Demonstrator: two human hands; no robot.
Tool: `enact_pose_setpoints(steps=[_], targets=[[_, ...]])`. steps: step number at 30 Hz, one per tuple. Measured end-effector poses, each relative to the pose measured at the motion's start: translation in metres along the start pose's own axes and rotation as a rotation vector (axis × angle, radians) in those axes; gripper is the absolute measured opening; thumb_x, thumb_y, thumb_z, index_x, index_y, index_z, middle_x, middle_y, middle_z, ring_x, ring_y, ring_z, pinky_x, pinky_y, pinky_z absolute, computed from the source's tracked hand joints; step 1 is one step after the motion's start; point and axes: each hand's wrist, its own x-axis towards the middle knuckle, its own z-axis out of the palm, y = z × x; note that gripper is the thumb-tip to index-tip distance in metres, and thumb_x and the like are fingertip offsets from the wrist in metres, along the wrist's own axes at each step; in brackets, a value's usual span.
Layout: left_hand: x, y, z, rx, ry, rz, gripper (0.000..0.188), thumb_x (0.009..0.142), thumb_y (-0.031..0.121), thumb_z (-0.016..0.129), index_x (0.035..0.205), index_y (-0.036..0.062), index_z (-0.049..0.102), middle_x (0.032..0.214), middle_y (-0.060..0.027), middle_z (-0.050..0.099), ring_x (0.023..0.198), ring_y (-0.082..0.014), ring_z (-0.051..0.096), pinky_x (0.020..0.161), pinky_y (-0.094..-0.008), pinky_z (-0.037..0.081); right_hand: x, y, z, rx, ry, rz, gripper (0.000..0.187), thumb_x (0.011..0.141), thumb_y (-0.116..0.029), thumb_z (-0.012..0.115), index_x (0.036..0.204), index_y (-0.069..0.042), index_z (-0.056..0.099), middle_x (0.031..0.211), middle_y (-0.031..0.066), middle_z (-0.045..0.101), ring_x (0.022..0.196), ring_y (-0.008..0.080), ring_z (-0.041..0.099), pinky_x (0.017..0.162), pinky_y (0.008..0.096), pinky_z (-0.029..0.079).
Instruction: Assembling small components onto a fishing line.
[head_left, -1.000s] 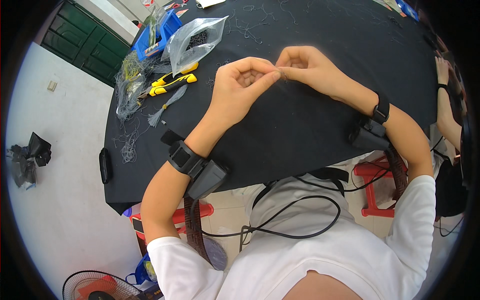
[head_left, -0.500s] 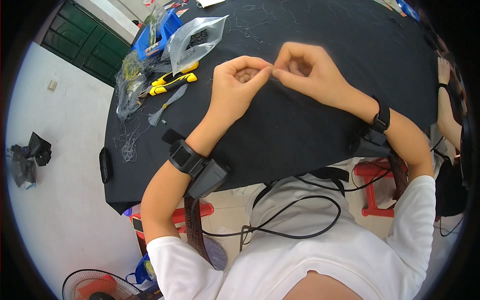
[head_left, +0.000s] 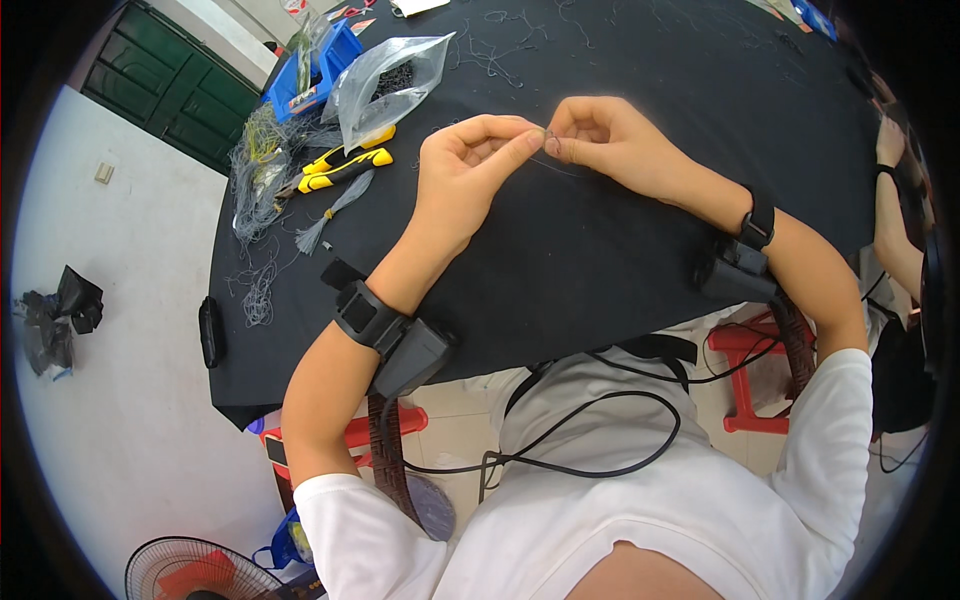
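My left hand (head_left: 470,170) and my right hand (head_left: 615,138) meet fingertip to fingertip above the black cloth, both closed in a pinch. A thin, pale line (head_left: 563,170) trails below the fingertips, under my right hand. A tiny dark curve shows at the right fingertips; its kind is too small to tell. To the left of my left hand lie pliers with yellow and black handles (head_left: 345,170), a tied bundle of grey line (head_left: 335,212) and an open clear plastic bag (head_left: 395,85) with small dark pieces inside.
A blue bin (head_left: 318,68) and tangled grey line (head_left: 255,185) fill the table's far left. A black case (head_left: 210,330) lies at the left edge. Another person's arm (head_left: 893,215) rests at the right. Loose strands lie on the black tablecloth (head_left: 600,265).
My right hand has dropped slightly and its fingers have drawn closer together. The thin line below the fingertips now shows more plainly. My left hand has shifted slightly left.
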Motion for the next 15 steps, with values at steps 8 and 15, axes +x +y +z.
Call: enact_pose_setpoints(steps=[8,15], targets=[[0.000,-0.002,-0.001,0.042,0.175,-0.025,0.012,0.081,0.003,0.064,0.091,-0.0050,0.063,0.084,-0.0081,0.065,0.075,-0.0078,0.060,0.068,-0.0173,0.047,-0.009,-0.016,0.012,-0.180,-0.007,-0.112,0.012,0.083,-0.013,0.060,0.079,-0.003,0.054,0.063,-0.0026,0.048,0.057,0.0040,0.042,0.051,0.0213,0.035],[0.001,-0.006,0.003,0.085,0.045,0.016,0.009,0.080,0.000,0.064,0.088,-0.0040,0.063,0.080,-0.0061,0.064,0.072,-0.0061,0.059,0.065,-0.0159,0.047,-0.004,-0.027,0.005,-0.526,0.213,-0.462,0.008,0.082,-0.012,0.057,0.082,-0.005,0.054,0.061,0.0039,0.045,0.053,0.0106,0.040,0.050,0.0257,0.034]])
